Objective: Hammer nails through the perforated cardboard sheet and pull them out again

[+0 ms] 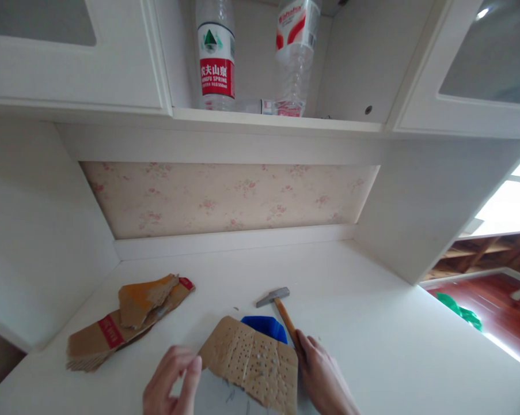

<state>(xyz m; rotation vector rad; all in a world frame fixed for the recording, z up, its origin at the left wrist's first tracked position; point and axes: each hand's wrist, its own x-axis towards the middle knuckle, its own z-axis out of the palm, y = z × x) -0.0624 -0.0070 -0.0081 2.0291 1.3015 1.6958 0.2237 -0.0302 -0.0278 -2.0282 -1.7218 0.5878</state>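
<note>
Perforated cardboard: brown, irregular in outline, at the front of the tabletop, between my two hands; how it is supported underneath I cannot tell.
Cardboard surface: dull and lightly creased, with rows of small dark holes; on the right half, grey round spots and dents appear among them, too small to name with certainty.
Cardboard edges: the lower edge is rough and uneven; below it show thin dark strokes, too fine to identify.
Blue object: smooth and saturated in colour, partly hidden behind the cardboard's far edge.
Hammer: grey metal head with one tapered end, set across a slender wooden handle; the head points away from me, beyond the blue object.
Right hand: closed around the lower part of the hammer's handle, just beside the cardboard's right edge, my forearm entering from below.
Left hand: fingers curled, thumb and forefinger tips with a narrow gap, close to the cardboard's left corner; whether they touch it or pinch anything I cannot tell.
Cardboard scraps: overlapping on the left, torn, with ragged ends, red printed patches and an orange stain.
Tabletop finish: white, smooth and matte.
</note>
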